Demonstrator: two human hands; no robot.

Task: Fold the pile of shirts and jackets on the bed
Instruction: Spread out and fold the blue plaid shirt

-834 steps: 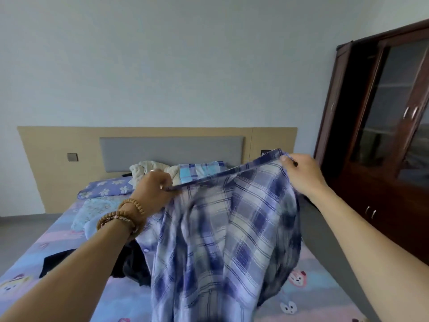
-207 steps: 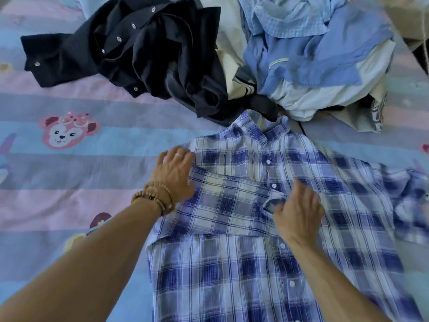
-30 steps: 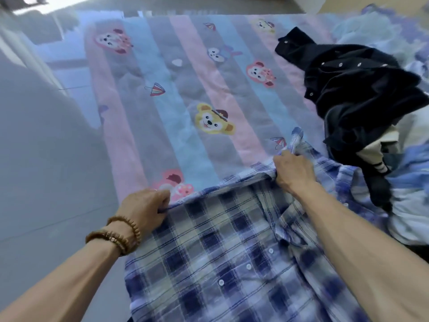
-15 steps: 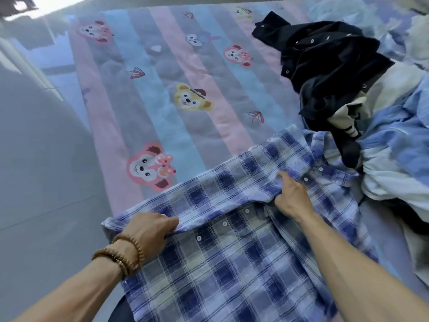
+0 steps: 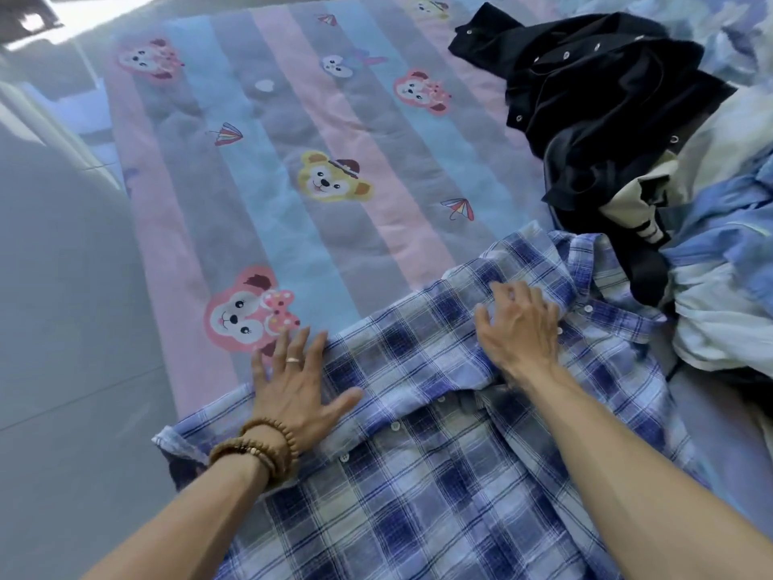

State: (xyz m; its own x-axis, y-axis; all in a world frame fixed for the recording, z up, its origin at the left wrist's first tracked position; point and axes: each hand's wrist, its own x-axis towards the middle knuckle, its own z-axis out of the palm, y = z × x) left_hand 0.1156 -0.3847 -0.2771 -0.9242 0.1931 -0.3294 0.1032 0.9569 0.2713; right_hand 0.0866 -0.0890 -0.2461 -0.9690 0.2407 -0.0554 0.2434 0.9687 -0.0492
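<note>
Fingers of the left hand (image 5: 293, 389) lay spread and flat, those of the right hand (image 5: 520, 328) loosely bent, both pressing the plaid shirt (image 5: 418, 475) onto the cartoon bedspread (image 5: 267, 194). Clothes pile (image 5: 627, 131) lay just beside its collar. No legible writing showed.

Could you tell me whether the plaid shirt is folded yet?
Partly: one side of the shirt lies folded over its buttoned front.

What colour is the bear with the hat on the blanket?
The bear is yellow, and its hat is dark brown with pink trim. It shows best in the head view.
</note>
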